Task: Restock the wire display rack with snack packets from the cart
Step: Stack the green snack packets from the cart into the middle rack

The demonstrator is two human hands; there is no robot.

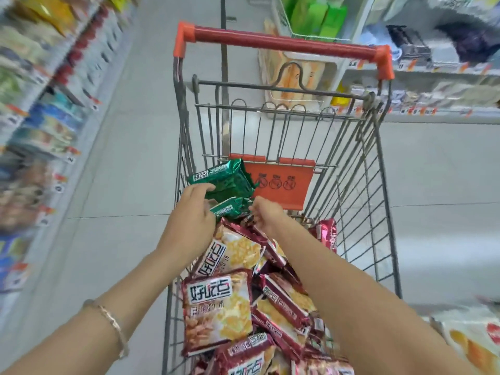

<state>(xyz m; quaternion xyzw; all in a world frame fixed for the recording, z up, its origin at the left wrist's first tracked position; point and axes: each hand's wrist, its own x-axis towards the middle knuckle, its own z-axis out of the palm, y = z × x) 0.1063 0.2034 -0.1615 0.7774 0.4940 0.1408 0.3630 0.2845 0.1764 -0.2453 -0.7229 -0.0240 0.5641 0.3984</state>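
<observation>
A: Aisle floor, shelves both sides; cart (pixel 281 147) was full of red packets (pixel 216 309).
B: Hands?
A: Left hand (pixel 189 212) grip clamped on green packets (pixel 224 182). Right hand (pixel 266 216) beside them, grip unclear.

green packets (pixel 226 180), maroon-yellow packets (pixel 216 309), red cart handle (pixel 284 44)

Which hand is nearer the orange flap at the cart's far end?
Right. The right hand reaches just below the orange flap; the left hand sits further left, on the green packets.
</observation>
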